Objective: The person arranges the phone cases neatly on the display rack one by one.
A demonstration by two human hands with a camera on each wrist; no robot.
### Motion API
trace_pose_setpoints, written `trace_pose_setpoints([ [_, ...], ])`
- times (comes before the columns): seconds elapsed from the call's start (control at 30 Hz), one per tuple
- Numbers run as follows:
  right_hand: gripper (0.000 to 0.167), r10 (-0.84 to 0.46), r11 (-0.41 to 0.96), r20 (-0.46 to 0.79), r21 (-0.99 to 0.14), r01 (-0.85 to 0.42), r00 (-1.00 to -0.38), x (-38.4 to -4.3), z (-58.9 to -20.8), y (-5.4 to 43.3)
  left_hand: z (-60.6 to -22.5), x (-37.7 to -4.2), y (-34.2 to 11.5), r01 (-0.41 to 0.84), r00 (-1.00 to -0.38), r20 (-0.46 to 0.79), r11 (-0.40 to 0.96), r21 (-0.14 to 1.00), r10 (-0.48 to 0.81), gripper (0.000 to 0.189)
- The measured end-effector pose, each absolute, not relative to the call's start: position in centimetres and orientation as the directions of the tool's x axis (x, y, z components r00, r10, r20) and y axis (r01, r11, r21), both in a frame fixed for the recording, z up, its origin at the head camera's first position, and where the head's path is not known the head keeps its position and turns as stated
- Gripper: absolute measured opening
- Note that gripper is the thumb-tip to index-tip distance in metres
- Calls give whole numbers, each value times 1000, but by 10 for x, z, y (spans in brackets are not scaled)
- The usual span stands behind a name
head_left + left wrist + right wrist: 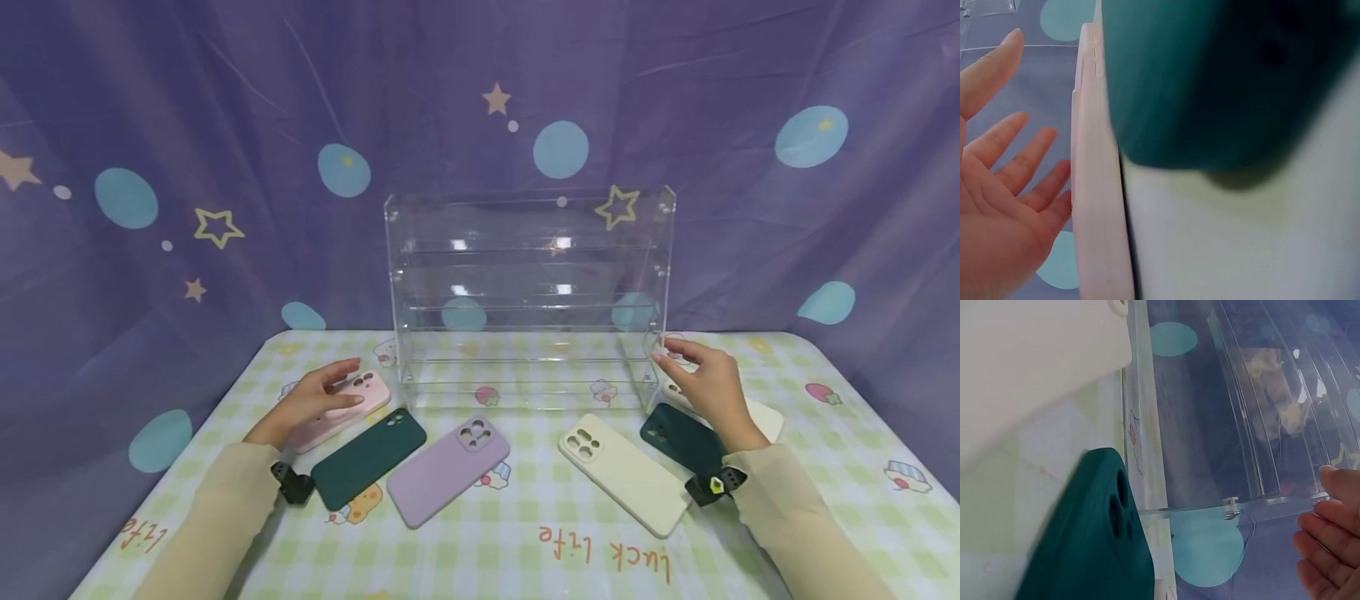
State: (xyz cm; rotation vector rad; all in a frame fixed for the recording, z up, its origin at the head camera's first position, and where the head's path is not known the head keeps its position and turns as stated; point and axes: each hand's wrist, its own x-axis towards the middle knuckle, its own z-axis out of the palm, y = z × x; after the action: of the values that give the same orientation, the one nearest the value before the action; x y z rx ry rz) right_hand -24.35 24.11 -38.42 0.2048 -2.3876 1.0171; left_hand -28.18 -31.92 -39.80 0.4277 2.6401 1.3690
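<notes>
My left hand point(313, 400) rests over a pink phone case point(372, 393), its fingers loosely spread and holding nothing. In the left wrist view those fingers lie beside the edge of the pink case. A dark green phone case point(369, 458) and a purple one point(442, 479) lie to its right. My right hand point(712, 383) is at the right side of a clear acrylic tiered rack point(525, 385), thumb and fingers apart near its side panel. Under that hand lie a white phone case point(765, 417), partly hidden, and a second dark green case point(678, 435). A cream case point(630, 479) lies nearer the middle.
The rack stands upright at the back of the table, against a purple patterned curtain point(480, 50). A green-and-white checked tablecloth point(517, 500) covers the table. Each wrist wears a small black camera point(294, 485).
</notes>
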Motion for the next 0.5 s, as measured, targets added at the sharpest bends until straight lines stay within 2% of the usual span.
trace_pose_setpoints([
  [0.13,34,79,704,538,-626,-335,-839,-244,-389,242,-403,-286,-320,183,-953,16,532,827,302,71],
  [0.23,32,79,708,548,-619,-340,-833,-245,-392,243,-406,-288,-321,135,-960,-18,520,844,279,70],
  [0.37,32,77,711,551,-614,-342,-831,-248,-393,244,-409,-288,-323,64,-969,-77,538,840,235,71],
  [0.5,30,85,716,547,-615,-331,-833,-249,-393,243,-411,-289,-325,54,-973,-86,570,820,216,73],
])
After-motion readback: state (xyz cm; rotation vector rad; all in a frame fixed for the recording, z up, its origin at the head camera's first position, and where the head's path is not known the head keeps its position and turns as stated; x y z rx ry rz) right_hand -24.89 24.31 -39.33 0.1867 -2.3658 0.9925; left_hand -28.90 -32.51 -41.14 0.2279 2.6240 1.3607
